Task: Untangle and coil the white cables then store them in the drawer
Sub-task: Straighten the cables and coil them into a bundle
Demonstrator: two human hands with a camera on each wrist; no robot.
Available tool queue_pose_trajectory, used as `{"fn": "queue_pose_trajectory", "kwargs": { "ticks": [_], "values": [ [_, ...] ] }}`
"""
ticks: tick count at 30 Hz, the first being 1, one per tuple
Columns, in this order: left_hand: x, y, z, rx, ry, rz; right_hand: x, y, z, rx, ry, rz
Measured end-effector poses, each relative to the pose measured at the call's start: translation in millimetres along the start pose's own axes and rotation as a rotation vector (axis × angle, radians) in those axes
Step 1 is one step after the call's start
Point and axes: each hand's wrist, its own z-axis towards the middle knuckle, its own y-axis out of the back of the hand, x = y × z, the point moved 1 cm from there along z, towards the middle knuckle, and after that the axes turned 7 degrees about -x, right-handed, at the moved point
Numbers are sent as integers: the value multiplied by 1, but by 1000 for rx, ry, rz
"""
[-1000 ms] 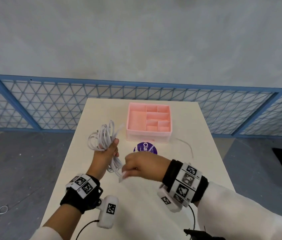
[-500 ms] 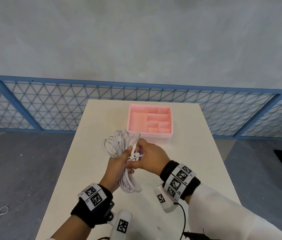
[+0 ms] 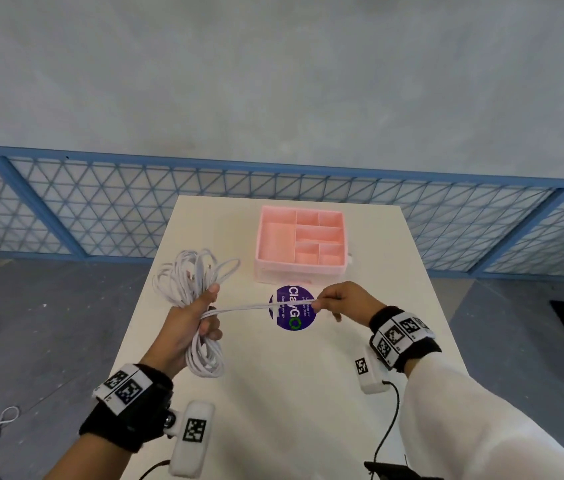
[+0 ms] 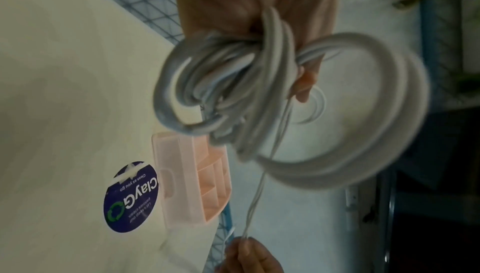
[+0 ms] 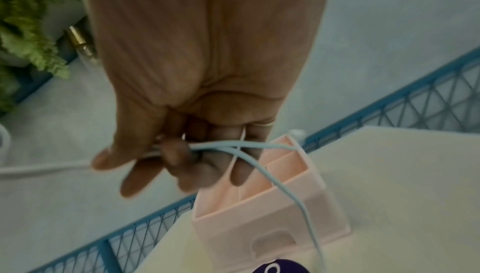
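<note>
Coil [image 3: 194,306] gripped in left hand [image 3: 187,327] at centre-left of frame, long axis running up-down; tail [image 3: 260,306] stretched taut rightward to right hand [image 3: 339,301], pinched between thumb and curled fingers. Drawer [image 3: 299,271] just above on counter [image 3: 291,393], nearer right hand, compartments open and reachable; counter edge close under coil.

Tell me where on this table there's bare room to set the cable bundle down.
Free: the table between both wrists, nearer you than the round purple sticker, and the strip right of the pink organizer tray. Crowded: the middle, where strands stretch from the white cable bundle in the left hand to the right hand.
</note>
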Motion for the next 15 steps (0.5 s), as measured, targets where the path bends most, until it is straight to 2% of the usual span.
{"fn": "queue_pose_trajectory", "kwargs": {
  "ticks": [2, 4, 6, 8, 10, 13, 15],
  "values": [
    [4, 3, 1, 9, 20, 43, 3, -3, 5, -88, 11, -121],
    [14, -1, -1, 23, 52, 94, 14, -12, 8, -244, -14, -222],
    [26, -10, -1, 2, 88, 83, 34, -24, 5, -390, -46, -170],
    [34, -19, 0, -49, 122, 34, 55, -38, -3, -485, -17, -39],
    [40, -28, 4, -80, 146, -2, 74, -55, -14, -474, 85, 17],
    [43, -39, 5, -38, 150, -34, 90, -83, -28, -261, 254, -108],
    [45, -44, 4, 25, 149, -58, 89, -89, -29, -179, 300, -150]
  ]
}}
